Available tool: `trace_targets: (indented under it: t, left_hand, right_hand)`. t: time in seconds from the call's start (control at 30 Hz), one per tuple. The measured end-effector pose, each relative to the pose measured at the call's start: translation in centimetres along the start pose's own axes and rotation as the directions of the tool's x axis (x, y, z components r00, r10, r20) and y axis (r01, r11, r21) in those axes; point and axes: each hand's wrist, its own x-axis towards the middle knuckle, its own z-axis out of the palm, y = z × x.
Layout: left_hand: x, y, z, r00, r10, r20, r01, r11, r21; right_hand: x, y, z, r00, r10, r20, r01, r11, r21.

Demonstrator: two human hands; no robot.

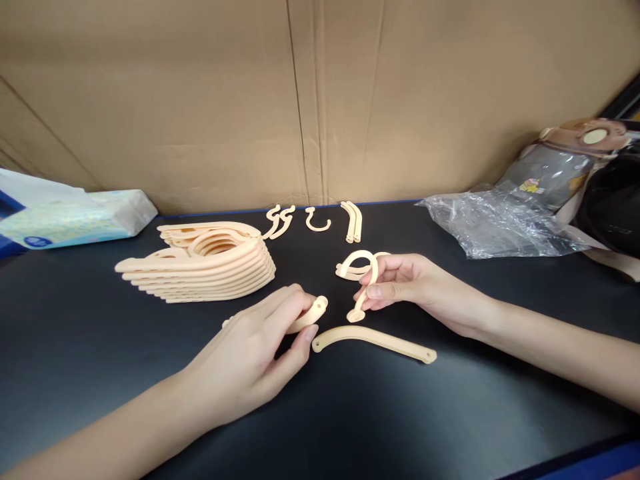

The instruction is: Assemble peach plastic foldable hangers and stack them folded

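Between the thumb and fingers of my left hand (255, 343) is a cream plastic hanger arm (309, 316), its holed end sticking out toward the right. My right hand (400, 287) pinches a cream hanger hook (367, 257) by its stem, with the curve up and the flat knob down. The knob sits close to the arm's holed end but apart from it. A loose hanger arm (375, 339) lies on the black table just below both hands. Behind the right hand are more curved pieces (345, 271), partly covered by the hook and fingers.
Stacked folded hangers (200, 283) stand at the left. Toward the back lie small curved pieces (283, 223), a single hook (317, 223) and a few arms (353, 223). A tissue pack (115, 213) is at far left; crumpled clear plastic (495, 223) and a bottle (550, 173) are at right.
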Motion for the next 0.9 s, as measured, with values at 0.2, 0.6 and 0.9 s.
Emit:
trace_targets:
  t: [0.2, 0.6, 0.9]
  left_hand:
    - [0.40, 0.02, -0.28, 0.998, 0.063, 0.004, -0.063, 0.996, 0.055]
    - [0.32, -0.13, -0.03, 0.999, 0.047, 0.011, -0.048, 0.994, 0.098]
    - [0.29, -0.06, 0.08, 0.994, 0.085, 0.066, -0.092, 0.990, 0.110]
  right_hand:
    - [-0.03, 0.12, -0.15, 1.000, 0.005, 0.013, -0.005, 1.000, -0.006]
    - [-0.20, -0.05, -0.22, 1.000, -0.007, -0.003, 0.007, 1.000, -0.008]
    - [-0.08, 0.03, -0.21, 0.998, -0.032, -0.046, 0.033, 0.999, 0.011]
